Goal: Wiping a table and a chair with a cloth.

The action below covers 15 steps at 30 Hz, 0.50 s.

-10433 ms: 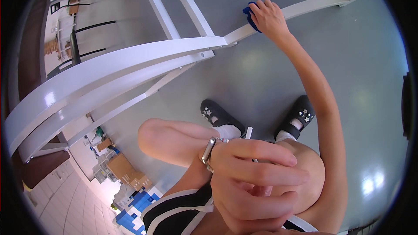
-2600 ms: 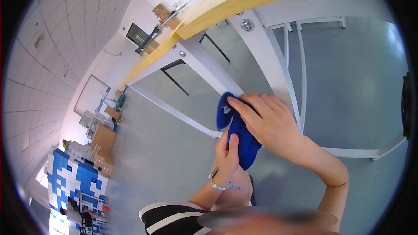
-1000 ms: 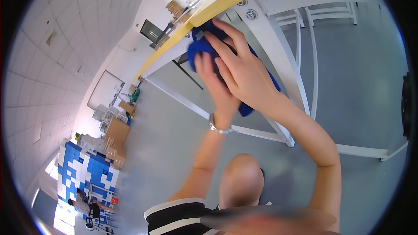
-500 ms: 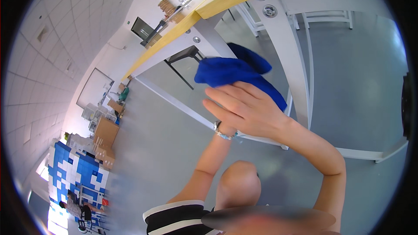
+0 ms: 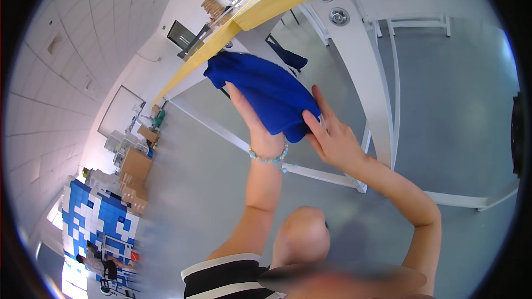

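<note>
A blue cloth is spread over my left hand, in front of the table's edge. My left thumb lies along the cloth's near side; the other left fingers are hidden behind the fabric. At the cloth's lower right end, my right hand holds its edge between thumb and fingers, with one finger pointing up. A darker blue flap shows behind the cloth; whether it belongs to the same piece I cannot tell. A beaded bracelet circles my left wrist.
The table's yellow edge runs across the top, with a white leg and a lower rail beneath. Stacked cardboard boxes stand far left. A seated person is at the lower left.
My hands have moved apart: the right hand went from lying over the left to the cloth's right end. The cloth, bunched before, is now spread and further left.
</note>
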{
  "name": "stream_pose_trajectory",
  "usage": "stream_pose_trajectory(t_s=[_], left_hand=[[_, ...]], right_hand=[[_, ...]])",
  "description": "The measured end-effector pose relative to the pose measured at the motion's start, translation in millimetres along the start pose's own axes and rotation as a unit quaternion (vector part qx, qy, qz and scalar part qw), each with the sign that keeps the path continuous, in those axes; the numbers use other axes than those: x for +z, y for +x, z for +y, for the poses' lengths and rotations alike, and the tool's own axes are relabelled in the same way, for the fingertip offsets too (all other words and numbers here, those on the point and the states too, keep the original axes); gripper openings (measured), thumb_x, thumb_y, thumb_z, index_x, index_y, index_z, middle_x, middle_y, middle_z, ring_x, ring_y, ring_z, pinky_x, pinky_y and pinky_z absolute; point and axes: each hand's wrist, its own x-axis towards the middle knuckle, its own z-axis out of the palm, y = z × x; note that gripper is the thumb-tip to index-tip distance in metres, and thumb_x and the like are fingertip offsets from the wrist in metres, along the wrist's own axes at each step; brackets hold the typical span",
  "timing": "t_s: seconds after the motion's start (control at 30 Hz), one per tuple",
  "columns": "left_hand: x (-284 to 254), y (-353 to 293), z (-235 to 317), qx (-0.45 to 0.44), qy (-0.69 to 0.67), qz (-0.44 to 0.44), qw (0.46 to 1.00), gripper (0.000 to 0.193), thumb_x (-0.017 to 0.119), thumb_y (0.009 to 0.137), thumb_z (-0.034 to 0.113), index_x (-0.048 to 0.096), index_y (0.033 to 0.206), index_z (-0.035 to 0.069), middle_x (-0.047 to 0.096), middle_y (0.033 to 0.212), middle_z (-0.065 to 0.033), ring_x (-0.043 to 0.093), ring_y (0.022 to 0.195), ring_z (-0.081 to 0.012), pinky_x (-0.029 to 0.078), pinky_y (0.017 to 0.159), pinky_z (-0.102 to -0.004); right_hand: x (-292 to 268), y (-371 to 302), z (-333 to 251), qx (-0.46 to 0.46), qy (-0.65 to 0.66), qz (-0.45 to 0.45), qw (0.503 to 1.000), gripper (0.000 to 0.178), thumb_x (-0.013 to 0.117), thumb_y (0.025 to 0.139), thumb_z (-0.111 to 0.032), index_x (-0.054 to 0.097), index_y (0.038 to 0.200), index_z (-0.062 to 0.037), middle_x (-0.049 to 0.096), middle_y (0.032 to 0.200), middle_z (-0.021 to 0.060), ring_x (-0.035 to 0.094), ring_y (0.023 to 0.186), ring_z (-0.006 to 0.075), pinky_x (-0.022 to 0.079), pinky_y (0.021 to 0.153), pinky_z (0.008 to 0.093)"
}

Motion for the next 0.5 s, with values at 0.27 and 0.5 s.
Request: stream_pose_trajectory(t_s=[0.27,0.5], left_hand=[[-9,-18,13,-0.144,0.013,0.032,0.989,0.046,0.036,0.100,0.035,0.032,0.138,0.009,0.046,0.128,-0.0073,0.049,0.114,-0.0181,0.041,0.096,-0.0335],[17,-66,52,-0.316,0.284,0.158,0.892,0.028,0.037,0.099,0.020,0.051,0.115,0.001,0.058,0.110,-0.0073,0.056,0.099,-0.0148,0.048,0.082,-0.0316]], right_hand=[[0,-11,-11,0.019,-0.013,-0.009,1.000,0.058,0.059,0.082,-0.007,0.039,0.135,-0.0201,0.036,0.138,0.0259,0.055,0.105,0.0395,0.051,0.081,0.0417],[-43,-13,-90,0.257,-0.042,-0.156,0.953,0.049,0.063,0.081,-0.017,0.044,0.124,-0.0020,0.050,0.120,0.0273,0.051,0.101,0.0469,0.044,0.084,0.0483]])
